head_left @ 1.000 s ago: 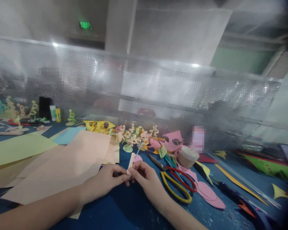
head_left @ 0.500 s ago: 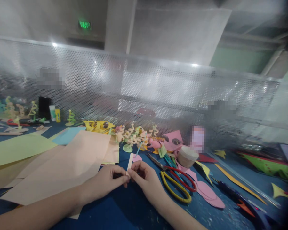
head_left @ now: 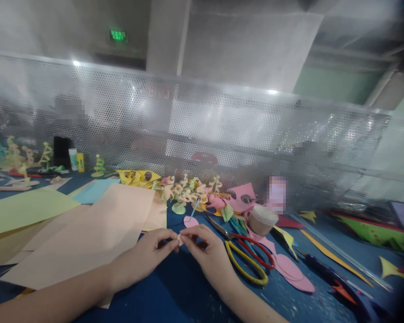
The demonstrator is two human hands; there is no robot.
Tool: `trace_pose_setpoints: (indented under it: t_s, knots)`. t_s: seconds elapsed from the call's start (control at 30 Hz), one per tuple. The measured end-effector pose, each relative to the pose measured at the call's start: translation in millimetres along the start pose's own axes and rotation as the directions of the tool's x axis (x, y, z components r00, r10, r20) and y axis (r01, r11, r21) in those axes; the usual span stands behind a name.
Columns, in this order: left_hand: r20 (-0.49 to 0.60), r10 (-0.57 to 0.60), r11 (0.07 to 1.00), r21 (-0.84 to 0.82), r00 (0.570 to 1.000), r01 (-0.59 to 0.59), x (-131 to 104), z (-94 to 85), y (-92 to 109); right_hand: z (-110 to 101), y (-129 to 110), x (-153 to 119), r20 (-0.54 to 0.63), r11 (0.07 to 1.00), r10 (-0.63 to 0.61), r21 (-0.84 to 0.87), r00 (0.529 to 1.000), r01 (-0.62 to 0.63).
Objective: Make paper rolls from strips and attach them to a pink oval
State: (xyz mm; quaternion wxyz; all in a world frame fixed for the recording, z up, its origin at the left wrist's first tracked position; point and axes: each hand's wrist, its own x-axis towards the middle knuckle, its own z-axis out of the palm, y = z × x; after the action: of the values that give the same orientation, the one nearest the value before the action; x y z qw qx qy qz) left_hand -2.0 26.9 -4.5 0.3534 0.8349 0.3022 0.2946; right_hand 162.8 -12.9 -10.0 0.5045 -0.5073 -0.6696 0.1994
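A small pale paper piece [head_left: 179,240] is pinched between the fingertips of my left hand [head_left: 155,251] and my right hand [head_left: 204,251], which almost touch. Most of the piece is hidden by the fingers. Just beyond my right hand, a pink paper disc [head_left: 191,221] lies on the blue table with a thin blue stick [head_left: 195,210] rising from it. Scissors [head_left: 247,258] with one red and one yellow handle rest right of my right hand. Large pale sheets [head_left: 87,233] lie beside and under my left forearm.
Small curled paper trees [head_left: 185,193] stand behind the hands. A white-lidded tub [head_left: 262,220], pink paper ovals [head_left: 294,271] and a dark blue glue gun [head_left: 336,273] are at the right. Green paper [head_left: 27,208] lies left; a perforated metal panel [head_left: 121,121] stands behind the table.
The pale strip that stuck up between my fingers no longer shows upright; only a small piece is visible at the fingertips. Both hands stay almost in place.
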Motion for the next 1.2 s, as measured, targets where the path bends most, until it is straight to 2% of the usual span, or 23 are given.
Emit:
trace_pose_setpoints:
  t_s: [0.13, 0.27, 0.37, 0.47, 0.6, 0.97, 1.2]
  knots:
    - [-0.019, 0.004, 1.000, 0.015, 1.000, -0.004, -1, 0.1, 1, -1, -1, 2, -0.014, 0.999, -0.018, 0.043, 1.000, 0.019]
    - [-0.001, -0.030, 0.999, -0.019, 1.000, 0.030, 0, -1.3, 3, 1, 1, 3, 0.066, 0.973, 0.080, 0.210, 0.995, -0.092]
    - [0.007, -0.075, 0.992, -0.099, 0.997, 0.075, 2, -2.6, 3, 3, 4, 5, 0.107, 0.926, 0.143, 0.336, 0.984, -0.171]
    - [-0.032, -0.094, 0.976, -0.199, 0.995, 0.086, 5, -2.8, 1, 4, 7, 6, 0.124, 0.863, 0.183, 0.455, 0.975, -0.220]
    - [-0.017, -0.126, 0.919, -0.379, 0.992, 0.110, 9, -2.2, -2, 5, 8, 6, 0.135, 0.803, 0.221, 0.537, 0.966, -0.259]
    - [-0.008, -0.207, 0.857, -0.484, 0.978, 0.177, 9, -2.1, -8, 7, 7, 5, 0.179, 0.795, 0.289, 0.502, 0.940, -0.340]
    - [-0.016, -0.209, 0.869, -0.461, 0.978, 0.178, 8, -3.2, -2, 6, 7, 5, 0.130, 0.874, 0.199, 0.425, 0.971, -0.236]
